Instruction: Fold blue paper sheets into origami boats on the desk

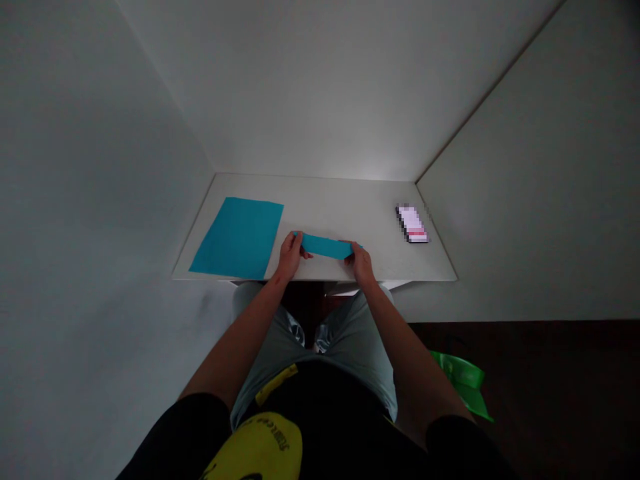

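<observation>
While both bare hands hold it out lengthwise, a narrow strip of blue paper [327, 246] spans the center of the frame, just above the near edge of a white tabletop [345, 207]. The strip slopes slightly down toward the right; whether it is folded or a single layer cannot be told. At its left end, the left hand [290, 255] has thumb and fingers pinched together on the paper; at its right end, the right hand [363, 263] grips likewise, a tip of blue showing past the thumb. The step in hand appears to be handling the strip between both hands; the next move probably calls for even, light grips, since thin paper could crease or twist.

Left of center, near the left hand but apart from it, a large blue sheet [237, 237] lies flat on the tabletop. Right of center lies a smartphone [414, 225], its lit screen pixelated. Pale walls fill the upper frame. At bottom center are the wearer's grey trousers [363, 333] and black shirt [345, 420] with yellow print. At lower right, a glossy green object [463, 380], partly hidden by the right forearm, shows against a dark floor [565, 387].
</observation>
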`<action>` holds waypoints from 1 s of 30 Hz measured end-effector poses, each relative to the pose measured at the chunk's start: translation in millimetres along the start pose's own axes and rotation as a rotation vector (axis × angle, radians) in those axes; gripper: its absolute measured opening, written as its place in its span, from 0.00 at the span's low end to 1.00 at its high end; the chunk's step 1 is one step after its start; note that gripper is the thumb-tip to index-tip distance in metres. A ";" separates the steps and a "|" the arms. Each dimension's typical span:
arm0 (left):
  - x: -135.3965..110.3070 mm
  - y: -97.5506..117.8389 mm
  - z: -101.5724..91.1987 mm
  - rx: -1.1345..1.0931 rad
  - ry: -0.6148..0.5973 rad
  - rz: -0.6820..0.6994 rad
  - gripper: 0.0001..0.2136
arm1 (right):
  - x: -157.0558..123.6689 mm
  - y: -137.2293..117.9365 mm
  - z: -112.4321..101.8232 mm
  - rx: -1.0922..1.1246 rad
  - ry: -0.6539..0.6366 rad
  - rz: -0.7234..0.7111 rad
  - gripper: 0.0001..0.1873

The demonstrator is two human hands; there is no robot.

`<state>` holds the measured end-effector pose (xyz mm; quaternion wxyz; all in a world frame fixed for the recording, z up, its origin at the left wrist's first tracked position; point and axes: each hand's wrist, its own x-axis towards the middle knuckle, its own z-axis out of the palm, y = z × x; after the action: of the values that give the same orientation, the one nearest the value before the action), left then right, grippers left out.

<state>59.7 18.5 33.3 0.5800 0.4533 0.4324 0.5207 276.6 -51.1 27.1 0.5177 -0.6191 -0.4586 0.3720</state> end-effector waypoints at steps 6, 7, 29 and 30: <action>-2.1 1.2 1.0 -0.084 0.018 -0.023 0.31 | -4.6 -5.3 -4.1 0.028 0.050 -0.103 0.33; -1.9 0.9 0.9 -0.088 0.020 -0.030 0.31 | -6.8 -4.6 -6.7 0.011 0.054 -0.124 0.32; -7.1 -5.8 5.3 0.072 -0.068 0.056 0.30 | 56.1 -19.8 -96.9 -0.658 0.044 -0.319 0.20; -7.3 -5.5 5.3 0.081 -0.078 0.053 0.30 | 72.2 -20.4 -95.4 -0.663 0.082 -0.272 0.20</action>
<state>65.4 10.6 29.3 0.5636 0.5076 0.4182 0.4998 384.0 -10.0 66.1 0.3513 -0.7013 -0.6112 0.1056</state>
